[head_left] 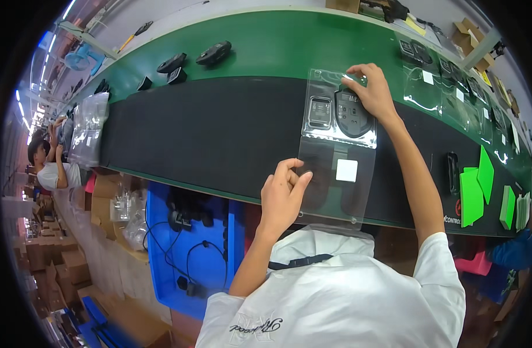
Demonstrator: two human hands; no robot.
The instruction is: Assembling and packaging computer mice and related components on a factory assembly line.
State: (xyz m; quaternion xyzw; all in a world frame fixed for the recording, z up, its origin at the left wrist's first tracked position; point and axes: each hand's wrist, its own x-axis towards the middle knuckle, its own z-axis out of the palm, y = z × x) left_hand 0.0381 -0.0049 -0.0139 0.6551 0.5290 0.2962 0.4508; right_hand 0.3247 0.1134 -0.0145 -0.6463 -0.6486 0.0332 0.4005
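A clear plastic clamshell [342, 200] lies unfolded on the black mat in front of me. In its far half sit a black computer mouse [354, 116], underside up, and a small squarish black part [320, 112]. A white square label [346, 170] is on the near half. My right hand [371, 93] is at the clamshell's far right corner, thumb and forefinger closed at the edge beside the mouse. Beside the near half's left edge, my left hand [283, 194] is loosely curled, with a gap between thumb and forefinger; its thumb tip overlaps the plastic.
Loose black mice [214, 53] stand on the green table [266, 40]. Filled clear packs [451, 87] line the far right. Green cards [471, 194] lie on the near right. Stacked clear packaging [89, 130], a blue bin [167, 278] with cables and a co-worker [60, 171] are leftward.
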